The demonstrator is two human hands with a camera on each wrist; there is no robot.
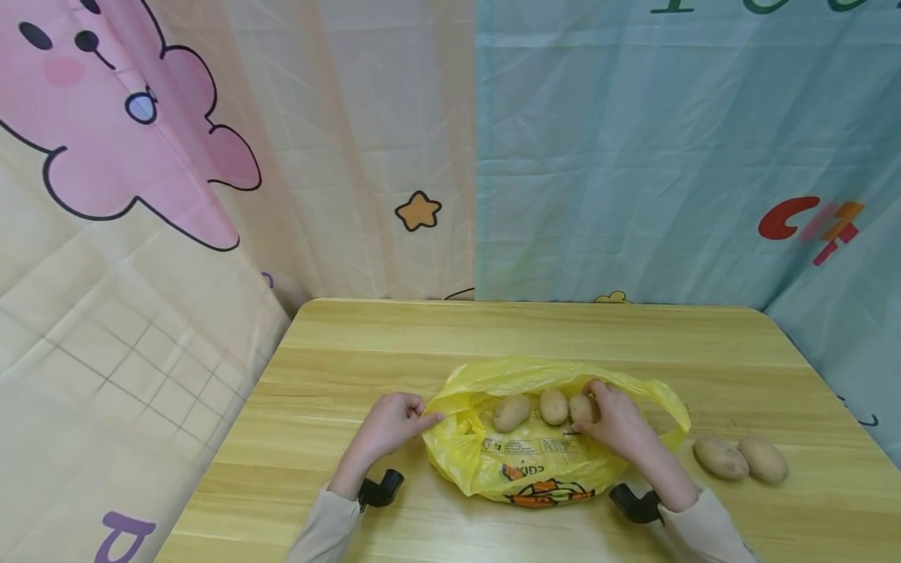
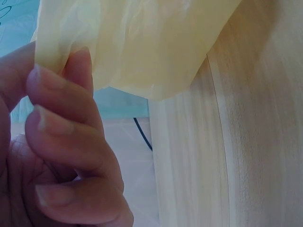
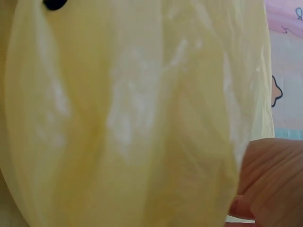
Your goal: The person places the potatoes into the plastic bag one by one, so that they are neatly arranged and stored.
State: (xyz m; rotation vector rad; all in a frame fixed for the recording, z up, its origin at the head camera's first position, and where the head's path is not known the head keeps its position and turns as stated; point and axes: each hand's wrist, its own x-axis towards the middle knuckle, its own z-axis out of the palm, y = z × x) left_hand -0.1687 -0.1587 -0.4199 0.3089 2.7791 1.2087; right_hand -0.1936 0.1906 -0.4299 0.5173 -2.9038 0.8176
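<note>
The left hand (image 1: 392,423) pinches the yellow bag (image 1: 456,463); the right hand (image 1: 618,420) (fingers curled inside the bag) holds a potato (image 1: 581,409).

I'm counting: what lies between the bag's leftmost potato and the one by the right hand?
One potato in the yellow bag, seen in the head view.

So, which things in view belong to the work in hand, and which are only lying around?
Belong to the work:
yellow plastic bag, pinched at the edge by the left hand
three potatoes in its mouth, one held by the right hand
probably two potatoes on the wood-grain table

Only around:
printed curtains behind
wrist-worn black pieces
</note>
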